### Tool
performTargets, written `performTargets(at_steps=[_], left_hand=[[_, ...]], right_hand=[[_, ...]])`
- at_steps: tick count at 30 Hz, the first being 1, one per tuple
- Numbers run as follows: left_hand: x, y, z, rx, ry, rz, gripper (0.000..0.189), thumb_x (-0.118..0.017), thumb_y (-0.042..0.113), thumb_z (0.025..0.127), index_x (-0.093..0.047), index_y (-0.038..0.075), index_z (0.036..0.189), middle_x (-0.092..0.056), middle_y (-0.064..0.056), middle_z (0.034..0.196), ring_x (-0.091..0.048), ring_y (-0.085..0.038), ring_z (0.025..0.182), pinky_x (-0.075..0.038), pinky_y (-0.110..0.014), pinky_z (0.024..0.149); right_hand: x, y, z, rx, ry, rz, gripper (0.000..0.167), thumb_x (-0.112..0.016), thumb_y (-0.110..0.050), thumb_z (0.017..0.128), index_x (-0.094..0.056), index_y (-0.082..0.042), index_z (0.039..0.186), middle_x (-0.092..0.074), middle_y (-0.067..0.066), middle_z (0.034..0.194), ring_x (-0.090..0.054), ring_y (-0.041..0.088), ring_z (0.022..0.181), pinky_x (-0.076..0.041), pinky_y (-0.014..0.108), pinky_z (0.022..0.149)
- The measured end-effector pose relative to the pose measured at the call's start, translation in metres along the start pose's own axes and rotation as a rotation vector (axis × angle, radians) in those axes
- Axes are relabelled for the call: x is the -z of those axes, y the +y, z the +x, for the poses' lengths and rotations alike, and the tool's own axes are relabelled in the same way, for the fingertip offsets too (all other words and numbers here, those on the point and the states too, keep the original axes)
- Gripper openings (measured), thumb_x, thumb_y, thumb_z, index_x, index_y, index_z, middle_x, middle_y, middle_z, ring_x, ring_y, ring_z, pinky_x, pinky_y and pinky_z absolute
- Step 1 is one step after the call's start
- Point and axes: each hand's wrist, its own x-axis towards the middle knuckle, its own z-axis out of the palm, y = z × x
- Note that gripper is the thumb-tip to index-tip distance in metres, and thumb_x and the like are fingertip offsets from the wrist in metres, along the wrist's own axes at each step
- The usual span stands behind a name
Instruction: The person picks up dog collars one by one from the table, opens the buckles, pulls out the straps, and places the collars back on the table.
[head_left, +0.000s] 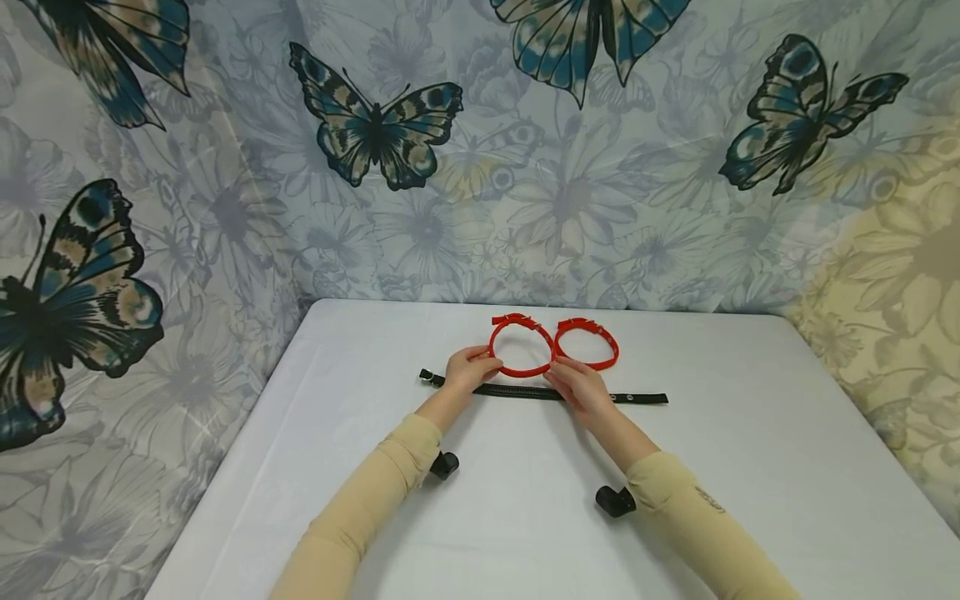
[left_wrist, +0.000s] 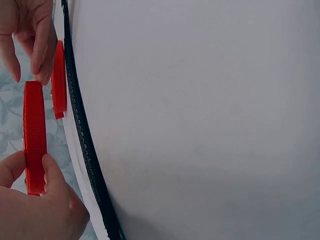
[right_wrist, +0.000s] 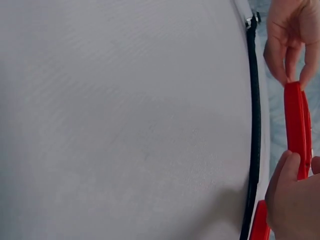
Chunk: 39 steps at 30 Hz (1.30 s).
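Observation:
A red collar, buckled into a ring, is held up between both hands over the table. My left hand pinches its left side; in the left wrist view the thumb and a finger lie on opposite faces of the red band. At the ring's right side, my right hand grips the band, with fingers on both sides of it in the right wrist view. A second red collar, also closed in a ring, sits just right of the held one. Nearer me lies a black collar, stretched out straight and partly covered by the hands.
A white-covered table carries everything. Behind it hangs a butterfly-patterned cloth, which also runs down both sides. Black wrist-worn devices stick out beneath the forearms.

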Motion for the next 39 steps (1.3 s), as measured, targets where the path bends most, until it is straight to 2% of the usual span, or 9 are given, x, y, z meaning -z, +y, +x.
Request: performTargets(at_steps=[3,7,11,14,20,26,30,34,39], left_hand=[[0.003,-0.003,-0.004,0.018,-0.018,-0.03,0.045,-0.068,-0.004,0.087,-0.055,-0.004,0.13,-0.061,-0.015,0.11,-0.066,-0.02,0.092,-0.055,-0.032,0.086],[0.006,-0.007,-0.009,0.038,-0.029,-0.054,0.046,-0.07,-0.005,0.085,-0.056,-0.003,0.129,-0.06,-0.01,0.102,-0.065,-0.017,0.087,-0.055,-0.03,0.085],[0.009,-0.009,-0.017,0.032,-0.056,-0.063,0.048,-0.071,-0.008,0.083,-0.056,-0.001,0.128,-0.06,-0.01,0.096,-0.065,-0.015,0.079,-0.055,-0.029,0.083],[0.012,-0.01,-0.024,0.022,-0.082,-0.06,0.05,-0.071,-0.01,0.081,-0.056,-0.001,0.128,-0.06,-0.011,0.095,-0.065,-0.014,0.076,-0.056,-0.03,0.082],[0.019,-0.013,-0.035,0.031,-0.119,-0.034,0.05,-0.072,-0.012,0.079,-0.055,-0.003,0.125,-0.062,-0.013,0.1,-0.063,-0.015,0.078,-0.056,-0.031,0.082],[0.026,-0.016,-0.046,0.049,-0.161,0.003,0.047,-0.072,-0.012,0.079,-0.054,-0.005,0.123,-0.06,-0.01,0.098,-0.063,-0.016,0.081,-0.056,-0.029,0.081],[0.03,-0.018,-0.054,0.043,-0.181,0.065,0.046,-0.073,-0.013,0.077,-0.055,-0.004,0.118,-0.061,-0.008,0.097,-0.062,-0.015,0.082,-0.056,-0.027,0.077],[0.036,-0.02,-0.062,-0.011,-0.203,0.193,0.046,-0.078,-0.01,0.074,-0.057,-0.002,0.115,-0.063,-0.009,0.098,-0.062,-0.015,0.083,-0.055,-0.026,0.073],[0.043,-0.02,-0.074,-0.089,-0.258,0.3,0.042,-0.08,-0.007,0.072,-0.059,-0.003,0.108,-0.064,-0.008,0.094,-0.061,-0.013,0.082,-0.053,-0.024,0.072]], right_hand=[[0.003,0.002,-0.004,-0.002,-0.026,-0.007,0.055,-0.06,-0.013,0.098,-0.038,0.001,0.146,-0.049,0.013,0.134,-0.066,0.008,0.094,-0.049,0.023,0.091],[0.006,0.004,-0.009,-0.005,-0.071,-0.023,0.057,-0.06,-0.012,0.098,-0.035,0.004,0.147,-0.044,0.018,0.141,-0.066,0.007,0.094,-0.049,0.024,0.092],[0.009,0.006,-0.014,-0.028,-0.076,-0.06,0.054,-0.059,-0.011,0.098,-0.038,0.005,0.145,-0.044,0.021,0.141,-0.067,0.007,0.091,-0.048,0.026,0.093],[0.012,0.007,-0.019,-0.039,-0.079,-0.092,0.05,-0.059,-0.008,0.098,-0.041,0.006,0.142,-0.053,0.019,0.131,-0.068,0.009,0.089,-0.048,0.029,0.095],[0.017,0.008,-0.03,-0.012,-0.116,-0.216,0.049,-0.065,-0.011,0.095,-0.048,0.007,0.137,-0.066,0.004,0.106,-0.067,0.009,0.09,-0.048,0.03,0.096],[0.02,0.012,-0.04,-0.002,-0.143,-0.315,0.04,-0.068,-0.013,0.092,-0.055,0.005,0.126,-0.068,0.003,0.1,-0.066,0.01,0.089,-0.052,0.028,0.09],[0.023,0.015,-0.046,0.004,-0.152,-0.361,0.04,-0.069,-0.011,0.091,-0.055,0.007,0.124,-0.068,0.003,0.097,-0.065,0.013,0.089,-0.053,0.027,0.087],[0.025,0.019,-0.053,0.022,-0.168,-0.459,0.041,-0.072,-0.013,0.089,-0.056,0.007,0.121,-0.066,0.005,0.098,-0.064,0.016,0.09,-0.054,0.025,0.083],[0.028,0.024,-0.062,0.051,-0.182,-0.57,0.035,-0.075,-0.015,0.086,-0.06,0.003,0.113,-0.066,0.007,0.098,-0.063,0.019,0.088,-0.054,0.027,0.08]])
